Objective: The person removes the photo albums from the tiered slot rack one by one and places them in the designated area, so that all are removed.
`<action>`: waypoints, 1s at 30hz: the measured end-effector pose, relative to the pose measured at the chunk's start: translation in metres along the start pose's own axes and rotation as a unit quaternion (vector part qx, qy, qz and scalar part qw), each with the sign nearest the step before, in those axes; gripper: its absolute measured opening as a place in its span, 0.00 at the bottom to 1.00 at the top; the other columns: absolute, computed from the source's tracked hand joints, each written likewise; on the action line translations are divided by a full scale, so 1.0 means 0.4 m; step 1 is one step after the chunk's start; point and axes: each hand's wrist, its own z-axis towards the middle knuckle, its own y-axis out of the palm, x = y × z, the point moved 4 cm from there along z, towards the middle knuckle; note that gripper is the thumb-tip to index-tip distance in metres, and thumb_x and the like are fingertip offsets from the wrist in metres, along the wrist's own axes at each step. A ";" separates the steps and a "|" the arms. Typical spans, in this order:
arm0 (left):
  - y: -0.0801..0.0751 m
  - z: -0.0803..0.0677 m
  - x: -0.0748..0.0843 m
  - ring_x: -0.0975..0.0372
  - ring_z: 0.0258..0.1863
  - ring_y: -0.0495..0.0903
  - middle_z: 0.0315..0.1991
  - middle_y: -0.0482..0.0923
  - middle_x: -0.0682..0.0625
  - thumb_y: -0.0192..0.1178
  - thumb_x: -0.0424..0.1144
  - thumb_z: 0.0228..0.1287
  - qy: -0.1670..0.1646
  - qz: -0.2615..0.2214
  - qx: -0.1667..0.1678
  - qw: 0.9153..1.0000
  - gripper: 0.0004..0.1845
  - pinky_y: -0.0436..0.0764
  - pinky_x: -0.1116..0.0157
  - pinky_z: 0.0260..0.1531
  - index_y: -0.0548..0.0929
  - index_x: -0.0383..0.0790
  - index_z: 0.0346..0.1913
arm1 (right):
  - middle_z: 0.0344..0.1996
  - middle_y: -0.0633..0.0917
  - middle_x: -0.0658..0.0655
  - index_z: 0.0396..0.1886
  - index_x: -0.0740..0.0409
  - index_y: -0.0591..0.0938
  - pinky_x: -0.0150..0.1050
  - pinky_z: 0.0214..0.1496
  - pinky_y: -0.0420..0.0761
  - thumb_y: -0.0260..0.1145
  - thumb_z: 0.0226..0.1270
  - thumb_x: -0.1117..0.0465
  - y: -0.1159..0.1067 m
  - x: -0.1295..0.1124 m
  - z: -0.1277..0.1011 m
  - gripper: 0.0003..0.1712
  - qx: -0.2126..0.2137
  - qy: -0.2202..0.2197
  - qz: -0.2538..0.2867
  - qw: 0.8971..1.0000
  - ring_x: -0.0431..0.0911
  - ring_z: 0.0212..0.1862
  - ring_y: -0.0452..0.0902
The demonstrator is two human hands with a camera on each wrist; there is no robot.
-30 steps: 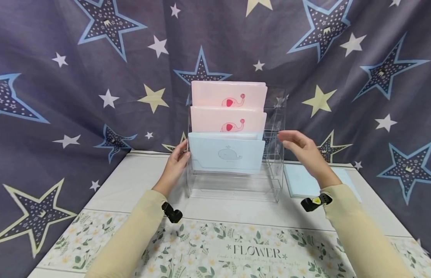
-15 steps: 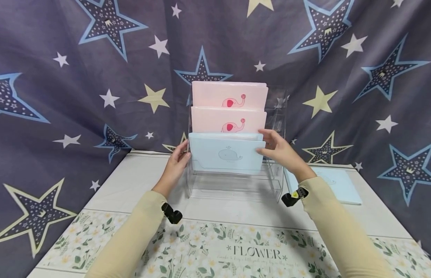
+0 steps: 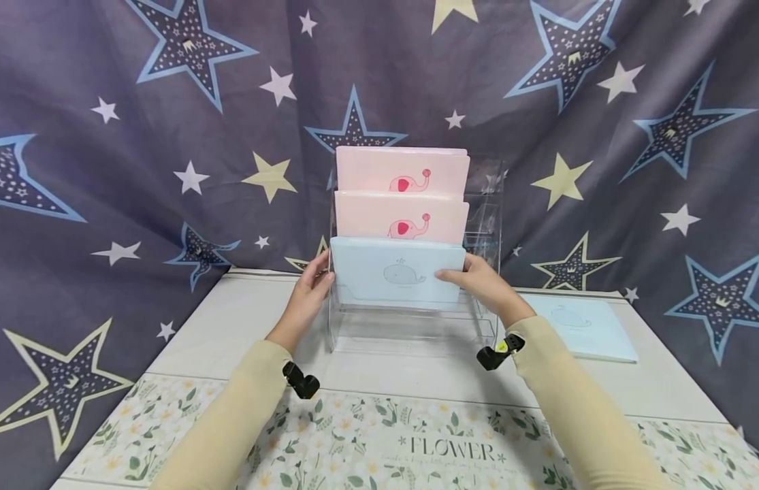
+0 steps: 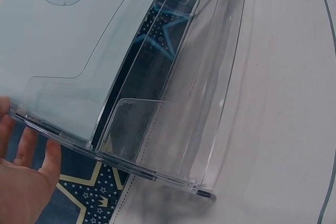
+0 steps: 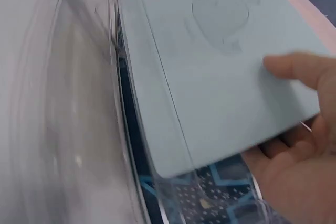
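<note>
A clear acrylic tiered rack [image 3: 410, 330] stands at the table's middle. Two pink elephant folders [image 3: 404, 170] fill its upper tiers. A pale blue whale folder [image 3: 394, 275] stands in the tier below them. My right hand [image 3: 461, 272] pinches that folder's right edge, thumb on the front and fingers behind. In the right wrist view the thumb of my right hand [image 5: 299, 129] lies on the blue folder [image 5: 220, 77]. My left hand [image 3: 314, 282] rests flat against the rack's left side. The left wrist view shows my left hand [image 4: 23, 177] with straight fingers beside the rack [image 4: 173, 129] and the blue folder [image 4: 58, 40].
A second blue whale folder [image 3: 581, 323] lies flat on the white table to the right of the rack. A floral runner [image 3: 416, 442] marked FLOWER covers the near edge. A dark star-patterned cloth [image 3: 140, 170] hangs close behind the rack.
My right hand moved left from the air beside the rack and took hold of the blue folder's right edge. The left hand stayed on the rack's side.
</note>
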 end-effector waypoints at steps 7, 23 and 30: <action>-0.002 -0.003 -0.004 0.49 0.70 0.62 0.73 0.59 0.41 0.48 0.33 0.79 -0.003 -0.004 0.003 1.000 0.29 0.65 0.47 0.66 0.58 0.44 0.79 | 0.66 0.75 0.63 0.75 0.60 0.65 0.52 0.68 0.69 0.66 0.73 0.54 0.035 0.019 0.002 0.36 0.039 0.029 0.086 0.995 0.57 0.65 0.73; 0.005 -0.004 0.001 0.50 0.69 0.63 0.73 0.59 0.42 0.48 0.34 0.80 -0.002 -0.015 -0.003 1.000 0.29 0.64 0.49 0.66 0.57 0.44 0.79 | 0.69 0.73 0.57 0.77 0.47 0.63 0.50 0.70 0.67 0.64 0.74 0.50 0.061 0.046 -0.005 0.36 0.086 -0.003 0.126 0.988 0.53 0.67 0.70; 0.006 -0.005 0.006 0.51 0.67 0.64 0.73 0.60 0.42 0.48 0.34 0.80 0.001 -0.018 -0.001 1.000 0.29 0.65 0.49 0.64 0.58 0.44 0.79 | 0.67 0.75 0.58 0.77 0.48 0.64 0.50 0.67 0.71 0.64 0.74 0.52 0.065 0.040 -0.009 0.35 0.100 -0.018 0.124 0.987 0.53 0.65 0.73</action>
